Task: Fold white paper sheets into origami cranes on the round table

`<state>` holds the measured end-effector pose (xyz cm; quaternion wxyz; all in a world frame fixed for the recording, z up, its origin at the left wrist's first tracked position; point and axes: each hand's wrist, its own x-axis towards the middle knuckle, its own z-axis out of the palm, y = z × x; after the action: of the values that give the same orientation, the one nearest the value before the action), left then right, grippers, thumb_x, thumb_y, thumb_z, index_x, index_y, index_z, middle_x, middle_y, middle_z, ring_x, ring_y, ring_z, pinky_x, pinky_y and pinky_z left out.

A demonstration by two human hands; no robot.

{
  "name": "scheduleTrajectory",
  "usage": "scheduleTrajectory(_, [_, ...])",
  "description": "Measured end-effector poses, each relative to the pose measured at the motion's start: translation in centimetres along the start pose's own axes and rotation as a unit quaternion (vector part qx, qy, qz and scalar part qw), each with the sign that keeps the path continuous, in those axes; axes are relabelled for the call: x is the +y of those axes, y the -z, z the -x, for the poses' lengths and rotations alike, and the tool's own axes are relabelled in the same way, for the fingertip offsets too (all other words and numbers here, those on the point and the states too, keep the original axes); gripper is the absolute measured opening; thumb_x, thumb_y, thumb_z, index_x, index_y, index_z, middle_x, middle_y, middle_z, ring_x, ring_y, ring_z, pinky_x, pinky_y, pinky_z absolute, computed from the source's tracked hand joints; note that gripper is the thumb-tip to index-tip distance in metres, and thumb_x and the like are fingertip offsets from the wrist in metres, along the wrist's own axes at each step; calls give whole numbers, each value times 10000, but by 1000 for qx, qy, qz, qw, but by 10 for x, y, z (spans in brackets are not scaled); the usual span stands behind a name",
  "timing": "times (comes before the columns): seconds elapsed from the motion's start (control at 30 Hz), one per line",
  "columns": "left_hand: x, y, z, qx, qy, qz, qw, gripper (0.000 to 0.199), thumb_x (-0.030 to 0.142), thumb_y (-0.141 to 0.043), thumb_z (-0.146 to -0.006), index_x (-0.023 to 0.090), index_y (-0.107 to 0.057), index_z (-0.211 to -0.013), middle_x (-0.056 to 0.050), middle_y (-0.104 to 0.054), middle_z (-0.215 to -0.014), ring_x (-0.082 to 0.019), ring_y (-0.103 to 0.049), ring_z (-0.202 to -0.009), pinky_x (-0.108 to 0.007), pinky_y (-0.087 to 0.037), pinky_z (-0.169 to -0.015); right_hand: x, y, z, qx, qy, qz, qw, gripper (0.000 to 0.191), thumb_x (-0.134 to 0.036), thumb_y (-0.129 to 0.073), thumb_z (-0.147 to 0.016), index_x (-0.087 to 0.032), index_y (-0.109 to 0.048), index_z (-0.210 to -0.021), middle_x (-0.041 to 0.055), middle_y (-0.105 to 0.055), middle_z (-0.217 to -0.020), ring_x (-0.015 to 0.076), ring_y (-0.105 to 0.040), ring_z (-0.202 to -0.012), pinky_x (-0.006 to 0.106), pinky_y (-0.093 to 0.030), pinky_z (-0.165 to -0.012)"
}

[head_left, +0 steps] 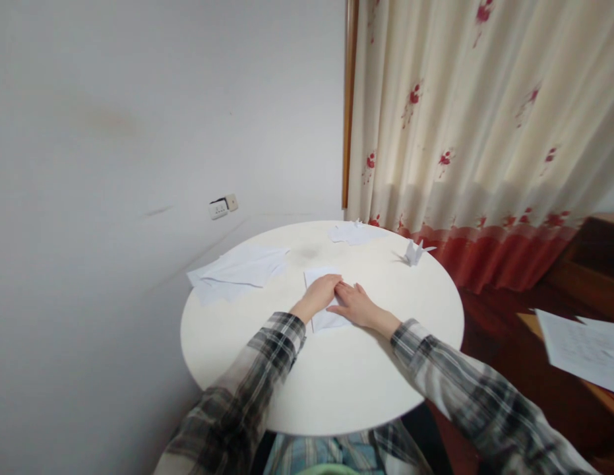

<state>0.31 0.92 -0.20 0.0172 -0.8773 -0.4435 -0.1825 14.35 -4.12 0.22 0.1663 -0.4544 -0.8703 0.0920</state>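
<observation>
White round tabletop (336, 389) is carrying a folded paper sheet (329, 321), lying under both hands' fingers, long axis running away from the body. Left hand (320, 293) and right hand (359, 307) are pressing, fingers extended, ungripped, equally near.

Your left hand (320, 292) and right hand (359, 306) touching over folded paper (329, 320) on your round white table (346, 389), paper crane (413, 253) at two o'clock, loose sheets (242, 269) at ten o'clock.
</observation>
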Motion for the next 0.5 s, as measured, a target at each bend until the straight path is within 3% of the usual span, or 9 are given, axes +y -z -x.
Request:
scheduleTrajectory(0.07, [2, 3, 0, 8, 27, -10, 1000, 331, 130, -359, -809, 134, -567, -1067, -84, -618, -1070, -166, -537, -1005, -290, -390, -902, 6, 3, -4, -17, -11, -19, 1000, 624, -502, -416, -820, -160, -289, -1327, 148, -336, -1374, 243, -260, -1287, 532, -170, -1009])
scheduleTrajectory(0.27, [12, 14, 3, 3, 51, -80, 995, 262, 200, -375, -818, 144, -603, -935, -92, -635, -922, -213, -534, -934, -321, -426, -814, 18, 5, -8, 12, -46, 3, 999, 580, -403, -512, -797, -220, -322, -1314, 106, -403, -1339, 260, -271, -1280, 523, -190, -1004])
scheduleTrajectory(0.5, [18, 15, 5, 13, 88, -122, 988, 247, 268, -433, -798, 106, -586, -905, -157, -583, -958, -274, -515, -978, -411, -402, -854, 38, 12, -8, 114, -148, 85, 979, 467, -207, -453, -823, -178, -374, -1282, 118, -391, -1346, 245, -312, -1257, 477, -206, -1018])
